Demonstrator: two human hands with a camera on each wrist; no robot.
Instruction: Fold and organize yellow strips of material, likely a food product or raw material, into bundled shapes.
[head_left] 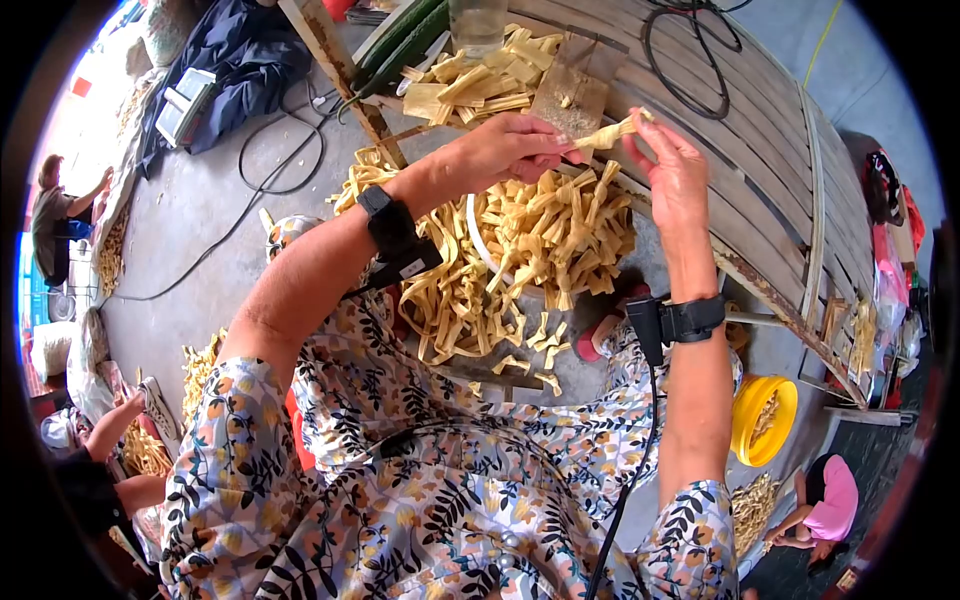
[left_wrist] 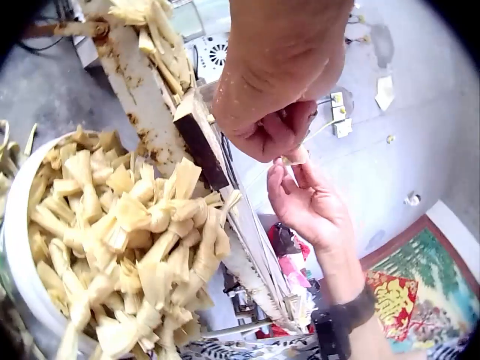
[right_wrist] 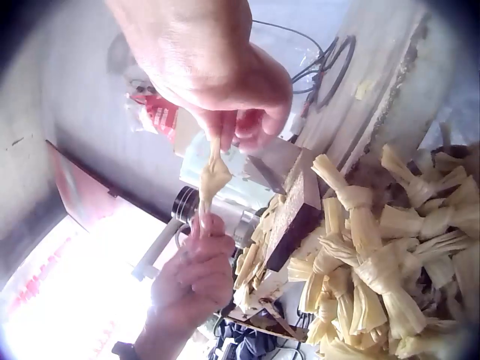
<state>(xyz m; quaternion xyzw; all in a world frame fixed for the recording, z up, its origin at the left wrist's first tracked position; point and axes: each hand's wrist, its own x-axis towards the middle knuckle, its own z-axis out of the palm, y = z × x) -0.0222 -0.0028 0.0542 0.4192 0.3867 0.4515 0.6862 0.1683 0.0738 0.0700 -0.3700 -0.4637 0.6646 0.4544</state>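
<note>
Between my two hands stretches a pale yellow tofu-skin knot (right_wrist: 215,178), bulging in the middle. My left hand (head_left: 515,150) pinches one end with thumb and fingers. At the other end, my right hand (head_left: 675,175) pinches the tip between its thumb and fingertips. Both hands are raised above a white tub (head_left: 476,235) heaped with similar knots (head_left: 565,230). In the left wrist view the fingers hide most of the held piece. Loose yellow strips (head_left: 440,260) lie to the left of the tub, and several small knots (head_left: 540,340) lie below it.
A slatted wooden platform (head_left: 740,150) runs along the right, its near edge close to my right hand. On it are a small wooden board (head_left: 572,95), a pile of flat strips (head_left: 480,80) and a black cable (head_left: 690,60). A yellow bucket (head_left: 745,420) stands at lower right.
</note>
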